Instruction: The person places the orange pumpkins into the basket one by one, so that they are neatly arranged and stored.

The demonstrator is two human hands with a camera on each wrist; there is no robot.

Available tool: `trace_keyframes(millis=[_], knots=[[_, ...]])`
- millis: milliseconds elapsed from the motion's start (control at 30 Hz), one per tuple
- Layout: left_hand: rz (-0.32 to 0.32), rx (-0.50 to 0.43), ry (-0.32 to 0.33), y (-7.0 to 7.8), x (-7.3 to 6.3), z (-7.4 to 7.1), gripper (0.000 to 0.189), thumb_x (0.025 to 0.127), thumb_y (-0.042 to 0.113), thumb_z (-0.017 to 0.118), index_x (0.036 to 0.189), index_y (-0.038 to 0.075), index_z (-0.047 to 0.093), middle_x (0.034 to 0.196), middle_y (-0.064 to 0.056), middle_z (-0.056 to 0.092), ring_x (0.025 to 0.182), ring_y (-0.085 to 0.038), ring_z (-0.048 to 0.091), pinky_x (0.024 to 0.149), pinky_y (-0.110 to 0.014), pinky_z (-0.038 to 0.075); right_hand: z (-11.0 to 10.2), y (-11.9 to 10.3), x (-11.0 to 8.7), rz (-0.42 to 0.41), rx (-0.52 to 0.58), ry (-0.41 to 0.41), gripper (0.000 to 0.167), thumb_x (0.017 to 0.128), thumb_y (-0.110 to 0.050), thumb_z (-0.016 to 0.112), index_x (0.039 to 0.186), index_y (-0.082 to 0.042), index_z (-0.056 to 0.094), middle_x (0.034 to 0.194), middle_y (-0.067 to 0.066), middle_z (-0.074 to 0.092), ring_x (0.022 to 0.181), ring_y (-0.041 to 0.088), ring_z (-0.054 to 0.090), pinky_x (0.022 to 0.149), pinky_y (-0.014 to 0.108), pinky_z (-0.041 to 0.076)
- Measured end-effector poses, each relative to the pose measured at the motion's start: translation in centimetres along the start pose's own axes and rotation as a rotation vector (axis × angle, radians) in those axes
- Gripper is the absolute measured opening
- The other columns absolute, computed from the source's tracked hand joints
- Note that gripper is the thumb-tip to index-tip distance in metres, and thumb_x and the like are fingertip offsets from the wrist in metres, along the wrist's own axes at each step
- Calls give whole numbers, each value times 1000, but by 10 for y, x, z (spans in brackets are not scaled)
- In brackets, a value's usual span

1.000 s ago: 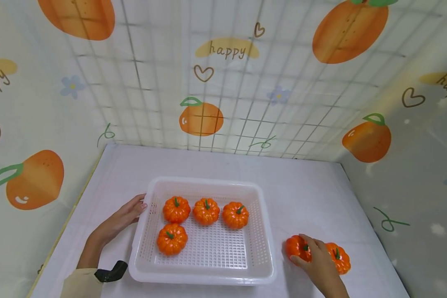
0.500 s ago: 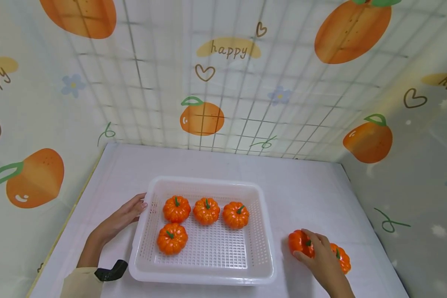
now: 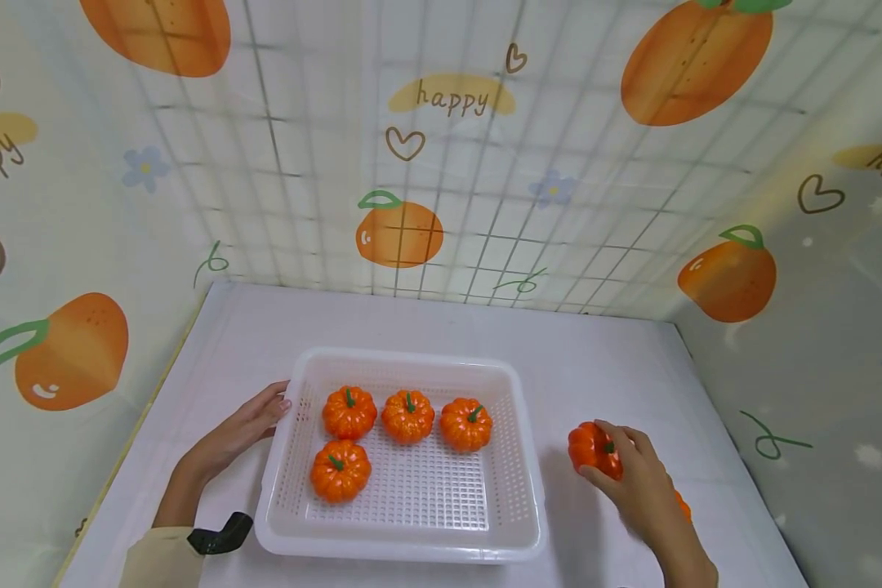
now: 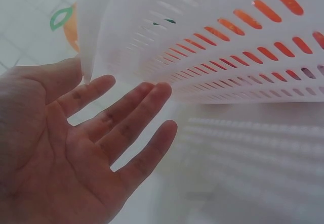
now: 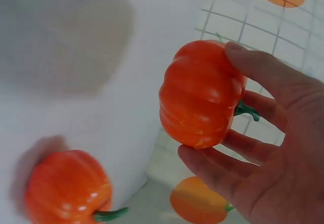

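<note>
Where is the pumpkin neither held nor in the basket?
That pumpkin shows lower left in the right wrist view; in the head view it sits on the table right of the basket, mostly behind the right forearm.

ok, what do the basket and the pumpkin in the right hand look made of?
Perforated basket: likely molded white plastic, slightly glossy; thin, evenly slotted, lets light through. Miniature pumpkin: looks artificial, glossy orange; crisp highlights suggest painted foam or plastic, can't tell which.

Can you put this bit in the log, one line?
right hand: holds pumpkin above table | left hand: at basket rim | basket: four pumpkins | table: another pumpkin
</note>
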State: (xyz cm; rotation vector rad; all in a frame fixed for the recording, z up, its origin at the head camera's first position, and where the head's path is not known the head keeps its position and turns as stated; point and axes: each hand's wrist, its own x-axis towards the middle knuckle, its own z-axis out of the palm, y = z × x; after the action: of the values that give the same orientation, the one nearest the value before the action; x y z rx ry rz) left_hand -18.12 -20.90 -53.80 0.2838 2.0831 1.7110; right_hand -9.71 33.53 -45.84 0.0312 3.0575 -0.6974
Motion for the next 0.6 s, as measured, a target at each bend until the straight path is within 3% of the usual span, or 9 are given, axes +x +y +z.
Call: trace_keyframes(millis=[333, 600], knots=[[7, -8, -9, 1, -1, -1, 50, 107, 37, 43, 153, 21, 34, 157, -9, 34, 141, -35, 33, 111, -60, 32, -12, -25, 16, -43, 14, -4, 69, 89, -30, 77, 146, -9, 44, 141, 28, 38, 116, 49, 49, 88, 66, 49], [14, -11, -10, 1, -1, -1, 48, 107, 37, 43, 152, 21, 35, 156, -9, 36, 140, -34, 34, 111, -60, 33, -19, -51, 27, -124, 7, 9, 68, 88, -25, 78, 146, -11, 46, 142, 27, 38, 117, 47, 50, 83, 58, 55]])
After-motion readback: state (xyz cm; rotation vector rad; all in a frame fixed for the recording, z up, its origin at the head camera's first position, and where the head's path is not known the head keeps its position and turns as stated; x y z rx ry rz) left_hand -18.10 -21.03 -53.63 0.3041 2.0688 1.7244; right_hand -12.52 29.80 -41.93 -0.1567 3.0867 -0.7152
